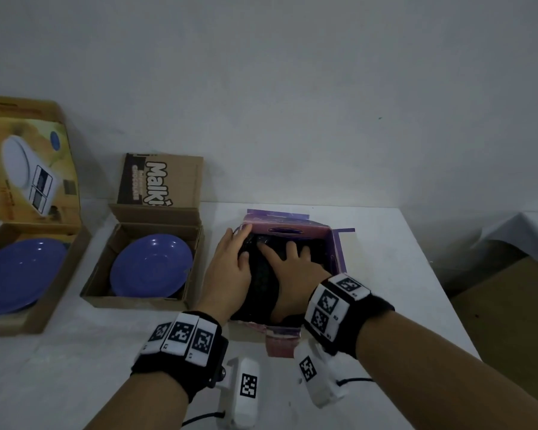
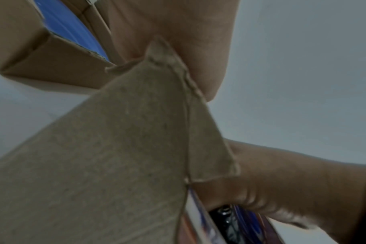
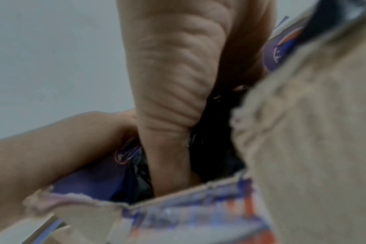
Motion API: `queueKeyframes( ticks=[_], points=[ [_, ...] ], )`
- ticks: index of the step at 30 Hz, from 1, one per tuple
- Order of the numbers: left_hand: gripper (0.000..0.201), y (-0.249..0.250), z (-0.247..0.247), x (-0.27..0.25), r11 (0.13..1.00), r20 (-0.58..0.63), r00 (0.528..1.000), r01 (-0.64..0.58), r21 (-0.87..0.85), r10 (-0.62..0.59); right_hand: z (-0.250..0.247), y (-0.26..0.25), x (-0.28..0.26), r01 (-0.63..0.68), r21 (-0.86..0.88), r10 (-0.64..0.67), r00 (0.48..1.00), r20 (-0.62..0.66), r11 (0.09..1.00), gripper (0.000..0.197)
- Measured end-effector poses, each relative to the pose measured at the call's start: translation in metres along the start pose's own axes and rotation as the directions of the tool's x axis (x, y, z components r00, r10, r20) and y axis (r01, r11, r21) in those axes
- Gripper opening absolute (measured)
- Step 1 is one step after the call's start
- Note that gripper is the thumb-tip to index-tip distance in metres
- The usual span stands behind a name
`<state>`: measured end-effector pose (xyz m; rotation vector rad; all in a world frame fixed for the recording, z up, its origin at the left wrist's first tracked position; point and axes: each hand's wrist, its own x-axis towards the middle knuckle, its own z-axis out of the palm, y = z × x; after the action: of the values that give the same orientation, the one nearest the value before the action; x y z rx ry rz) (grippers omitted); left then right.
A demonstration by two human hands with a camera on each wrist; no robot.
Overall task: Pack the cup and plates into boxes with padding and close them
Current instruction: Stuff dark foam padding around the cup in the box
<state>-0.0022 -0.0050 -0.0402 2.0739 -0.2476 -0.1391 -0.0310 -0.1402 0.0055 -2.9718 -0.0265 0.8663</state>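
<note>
1. On the white desk (image 1: 385,274) three open boxes stand in a row.
2. The biggest, a scale box (image 1: 28,274) at far left, holds a blue plate (image 1: 19,274).
3. The middle brown box (image 1: 143,293) holds a smaller blue plate (image 1: 151,265), its lid upright.
4. The purple box (image 1: 336,243), nearest the person, is filled with black padding (image 1: 261,274); the cup cannot be seen.
5. The right hand (image 1: 295,268) lies flat, fingers spread, pressing the padding down.
6. The left hand (image 1: 230,265) rests with fingers relaxed along the box's left edge, touching the padding.
</note>
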Motion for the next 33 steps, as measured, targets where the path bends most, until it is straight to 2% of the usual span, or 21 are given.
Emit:
queueKeyframes(
  ticks=[3, 6, 8, 10, 12, 14, 16, 17, 19, 22, 29, 31, 33],
  points=[
    [0.045, -0.007, 0.002, 0.001, 0.993, -0.017, 0.999, -0.043, -0.106, 0.042, -0.010, 0.010, 0.001, 0.000, 0.112, -0.010, 0.996, 0.091, 0.994, 0.126],
    [0.049, -0.010, 0.001, 0.001, 0.979, -0.033, 0.999, -0.042, -0.200, 0.036, -0.019, 0.012, 0.003, -0.029, 0.205, 0.000, 0.990, 0.140, 0.978, 0.122],
    [0.045, -0.010, 0.002, 0.001, 0.971, -0.042, 0.999, -0.042, -0.236, 0.033, -0.007, 0.000, 0.003, -0.059, 0.177, 0.058, 0.998, 0.010, 0.982, 0.119],
    [0.040, -0.008, 0.003, 0.001, 0.971, -0.046, 0.999, -0.037, -0.237, 0.027, 0.011, -0.014, 0.003, -0.104, 0.080, 0.116, 0.978, -0.175, 0.991, 0.110],
    [0.041, -0.007, 0.003, 0.001, 0.979, -0.047, 0.998, -0.047, -0.196, 0.039, 0.018, -0.019, 0.004, -0.112, 0.041, 0.119, 0.966, -0.229, 0.993, 0.107],
    [0.048, -0.009, 0.001, 0.002, 0.990, -0.020, 0.998, -0.061, -0.129, 0.059, 0.004, -0.010, 0.002, -0.073, 0.095, 0.084, 0.989, -0.118, 0.993, 0.116],
    [0.061, -0.009, -0.002, 0.004, 0.998, 0.014, 0.999, -0.036, -0.055, 0.037, -0.021, 0.007, -0.002, -0.019, 0.096, 0.011, 0.997, 0.082, 0.995, 0.131],
    [0.067, -0.007, -0.003, 0.004, 1.000, 0.024, 1.000, -0.009, -0.018, 0.010, -0.032, 0.015, -0.004, 0.011, 0.049, -0.019, 0.988, 0.155, 0.999, 0.135],
    [0.075, -0.002, -0.003, 0.003, 0.999, 0.036, 0.999, 0.035, 0.033, -0.036, -0.043, 0.027, -0.006, 0.042, -0.081, -0.024, 0.977, 0.211, 0.996, 0.138],
    [0.080, 0.003, -0.001, 0.002, 0.994, 0.036, 0.997, 0.063, 0.090, -0.067, -0.032, 0.026, -0.003, 0.026, -0.139, 0.004, 0.978, 0.208, 0.990, 0.146],
    [0.073, 0.013, -0.003, -0.001, 0.983, 0.020, 0.998, 0.058, 0.174, -0.062, 0.001, 0.027, -0.002, 0.069, -0.107, -0.072, 0.997, -0.024, 0.992, 0.145],
    [0.064, 0.017, -0.004, -0.003, 0.966, 0.040, 0.996, 0.071, 0.248, -0.083, -0.002, 0.031, -0.006, 0.084, -0.116, -0.086, 0.996, -0.013, 0.990, 0.142],
    [0.054, 0.024, -0.006, -0.003, 0.930, 0.059, 0.992, 0.085, 0.358, -0.114, -0.013, 0.034, -0.011, 0.055, -0.099, -0.047, 0.995, 0.084, 0.993, 0.136]
  ],
)
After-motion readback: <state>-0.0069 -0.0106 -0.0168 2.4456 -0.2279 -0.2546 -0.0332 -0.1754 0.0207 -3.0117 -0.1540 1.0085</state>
